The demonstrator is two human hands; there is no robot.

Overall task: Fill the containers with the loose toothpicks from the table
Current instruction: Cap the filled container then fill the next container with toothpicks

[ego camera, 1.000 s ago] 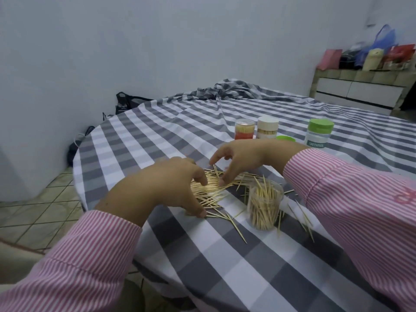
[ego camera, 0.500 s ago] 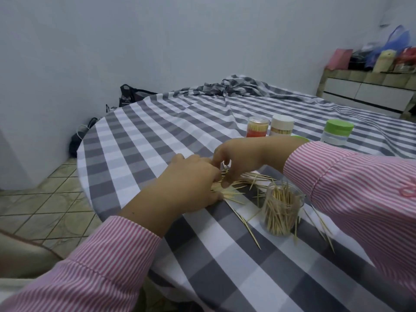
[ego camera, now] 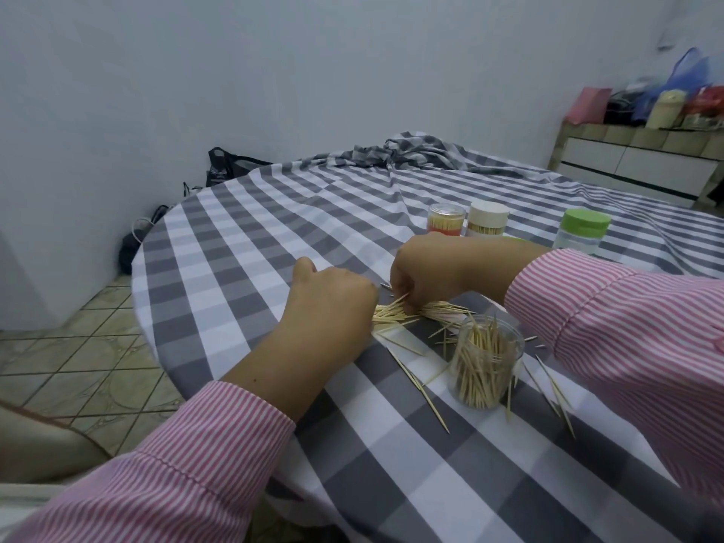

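A heap of loose toothpicks (ego camera: 427,310) lies on the grey-and-white checked tablecloth (ego camera: 243,244), with more strays scattered around a clear open jar (ego camera: 485,362) partly filled with toothpicks. My left hand (ego camera: 333,303) curls over the left end of the heap. My right hand (ego camera: 427,272) curls over the same heap from the far side, fingers gathering a bundle of toothpicks. The two hands nearly touch. The fingertips are hidden behind the knuckles.
Three lidded toothpick containers stand behind my right hand: a red-banded one (ego camera: 446,218), a white-lidded one (ego camera: 487,219) and a green-lidded one (ego camera: 582,230). The table's round edge (ego camera: 145,307) drops to a tiled floor at left. Bunched cloth (ego camera: 407,148) lies at the far side.
Both hands have closed in on the toothpick heap from either side and drawn together, fingers curling tighter round the sticks. The camera has shifted slightly.
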